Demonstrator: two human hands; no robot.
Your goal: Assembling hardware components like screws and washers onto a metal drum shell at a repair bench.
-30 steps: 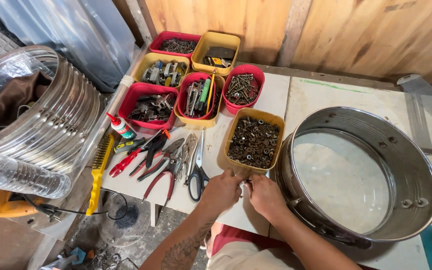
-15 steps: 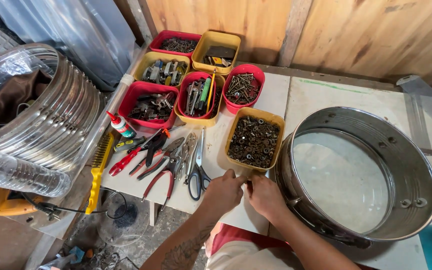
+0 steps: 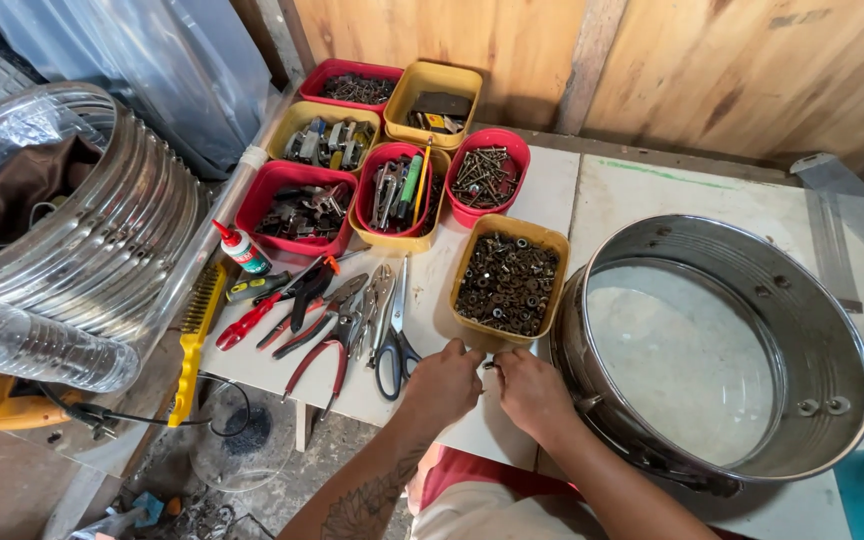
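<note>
A small metal fastener (image 3: 487, 366) — too tiny to tell bolt from nut — sits pinched between the two hands, just off the near short edge of a mustard-yellow plastic tub (image 3: 509, 283) of dark nuts and bolts. The tub's long axis runs away from the person, so its contents lie straight ahead of the fingers (image 3: 474, 352), a short reach forward for either hand. The left hand (image 3: 442, 382) curls its fingertips in on the piece; the right hand (image 3: 530, 390) meets it from the other side, thumb and forefinger closed, and lies the nearer to the steel ring.

That ring (image 3: 717, 350) — a wide, shiny band of sheet metal with small holes and bolts through its wall — rests flat on the pale bench (image 3: 652, 190), touching the right wrist's side. To the left lie red-handled pliers (image 3: 320, 345) and black-handled scissors (image 3: 395, 330), handles toward the person, beside a yellow wire brush (image 3: 192, 335). Farther back stand red and yellow tubs (image 3: 392, 205) of screws and fittings against a plank wall. A ribbed, gleaming metal drum (image 3: 102, 230) and a clear plastic bottle (image 3: 37, 345) fill the far left.
</note>
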